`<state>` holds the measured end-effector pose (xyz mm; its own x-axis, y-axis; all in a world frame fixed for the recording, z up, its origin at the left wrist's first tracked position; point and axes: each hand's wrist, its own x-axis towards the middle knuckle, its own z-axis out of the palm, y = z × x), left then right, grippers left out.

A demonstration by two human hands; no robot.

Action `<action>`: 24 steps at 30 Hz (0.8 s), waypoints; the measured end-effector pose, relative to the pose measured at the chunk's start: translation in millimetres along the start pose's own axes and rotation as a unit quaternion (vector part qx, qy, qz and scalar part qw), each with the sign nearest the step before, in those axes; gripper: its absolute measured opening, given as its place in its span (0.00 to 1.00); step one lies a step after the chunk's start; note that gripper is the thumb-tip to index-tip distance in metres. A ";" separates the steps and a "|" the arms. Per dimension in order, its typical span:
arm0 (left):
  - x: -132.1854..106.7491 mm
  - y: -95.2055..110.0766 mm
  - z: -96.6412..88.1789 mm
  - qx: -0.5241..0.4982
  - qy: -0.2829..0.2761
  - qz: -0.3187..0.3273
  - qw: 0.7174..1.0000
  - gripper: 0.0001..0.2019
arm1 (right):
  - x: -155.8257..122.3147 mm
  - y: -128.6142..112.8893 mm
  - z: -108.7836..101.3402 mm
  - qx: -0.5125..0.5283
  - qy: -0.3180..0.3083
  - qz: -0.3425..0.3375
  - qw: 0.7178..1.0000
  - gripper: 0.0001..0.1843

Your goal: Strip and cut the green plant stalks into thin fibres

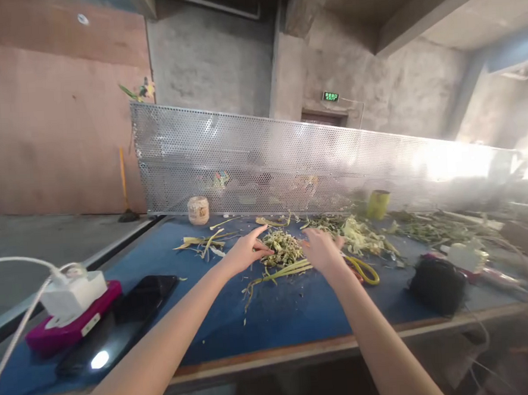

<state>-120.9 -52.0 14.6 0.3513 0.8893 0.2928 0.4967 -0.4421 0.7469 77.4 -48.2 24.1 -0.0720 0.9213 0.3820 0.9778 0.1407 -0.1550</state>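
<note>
Both my arms reach forward over a blue table top [280, 315]. My left hand [244, 250] lies flat with fingers stretched out, its fingertips touching the left side of a small heap of green and yellow plant scraps [284, 247]. My right hand [321, 249] rests open on the right side of the same heap, fingers spread toward more scraps [360, 234]. A few long green stems [277, 274] lie just in front of the heap. Neither hand holds anything.
A perforated metal screen [288, 160] stands along the table's far edge. A small jar [198, 210] and a yellow-green cup [378, 204] stand by it. Yellow-handled scissors [365, 270], a black pouch [437, 285], a black phone [119, 322] and a white charger [73, 292] on a magenta box lie nearby.
</note>
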 end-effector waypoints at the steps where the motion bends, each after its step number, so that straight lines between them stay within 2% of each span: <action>1: 0.5 -5.4 0.2 -0.028 0.003 -0.003 1.000 0.42 | 2.7 -11.9 2.8 0.022 -0.004 -0.105 0.994 0.20; 2: 0.8 -12.0 0.3 -0.061 0.005 -0.006 0.998 0.46 | 5.9 -22.5 6.8 0.032 -0.006 -0.210 0.977 0.23; 4: 0.9 -28.2 0.1 -0.108 0.013 -0.010 0.994 0.50 | 13.3 -38.2 18.1 0.012 0.011 -0.367 0.930 0.24; 5: 0.5 -36.8 -0.4 -0.113 0.026 -0.022 0.993 0.52 | 17.2 -42.9 25.1 0.000 0.017 -0.423 0.906 0.24; 7: -1.3 -51.9 -2.2 -0.126 0.023 -0.033 0.991 0.52 | 24.2 -46.8 39.7 -0.010 0.035 -0.483 0.875 0.23; 9: -4.4 -60.4 -5.0 -0.152 -0.002 -0.035 0.988 0.53 | 28.6 -45.5 51.8 -0.006 0.074 -0.494 0.866 0.27; 12: -9.3 -57.7 -9.9 -0.159 -0.005 -0.056 0.986 0.53 | 29.0 -39.3 59.1 -0.001 0.094 -0.537 0.838 0.28; 17: -10.6 -38.7 -14.2 -0.140 -0.029 -0.088 0.986 0.55 | 25.4 -28.7 51.1 0.033 0.128 -0.568 0.812 0.15; 20: -10.4 -33.3 -13.8 -0.146 -0.044 -0.099 0.983 0.54 | 24.6 -27.0 48.7 0.038 0.140 -0.558 0.817 0.12; 24: -11.0 -31.5 -12.0 -0.148 -0.038 -0.098 0.983 0.53 | 22.6 -29.8 52.9 0.130 0.093 -0.515 0.842 0.10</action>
<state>-149.9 -46.5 -5.0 0.3358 0.9378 0.0881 0.3115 -0.1989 0.9292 36.2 -12.4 -10.9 -0.7995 0.1934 0.5687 0.3390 0.9268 0.1614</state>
